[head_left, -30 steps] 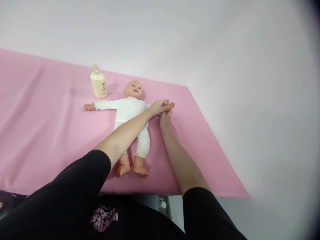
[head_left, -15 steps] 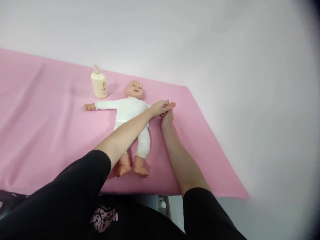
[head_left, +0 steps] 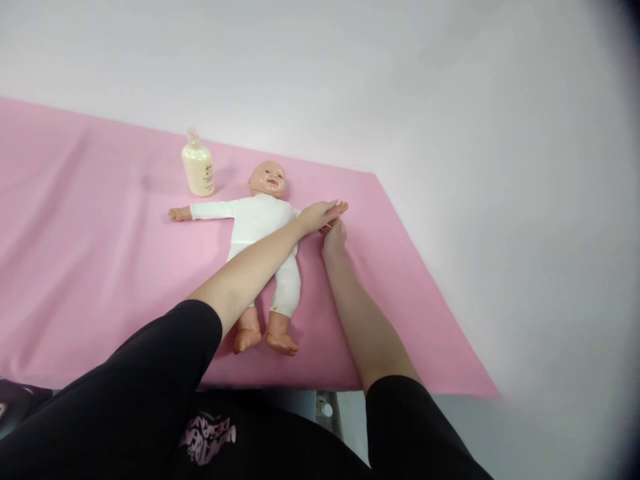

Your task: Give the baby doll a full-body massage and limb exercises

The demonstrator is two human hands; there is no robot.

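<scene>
A baby doll (head_left: 257, 219) in a white body suit lies on its back on the pink cloth, head away from me. My left hand (head_left: 318, 217) reaches across the doll's body and is closed round its outstretched arm on the right side. Just below, my right hand (head_left: 334, 239) is curled against the same arm from the near side. The doll's fingers (head_left: 343, 207) stick out past my left hand. Most of that arm and some of my fingertips are hidden.
A pump bottle (head_left: 199, 170) of pale yellow liquid stands on the pink cloth (head_left: 100, 233), left of the doll's head. The cloth's right edge slants down toward me. Behind it is a pale wall or surface (head_left: 320, 80).
Both hands have shifted only slightly about the doll's wrist, and my right fingers have drawn down a little. The doll's body and the bottle have stayed put.
</scene>
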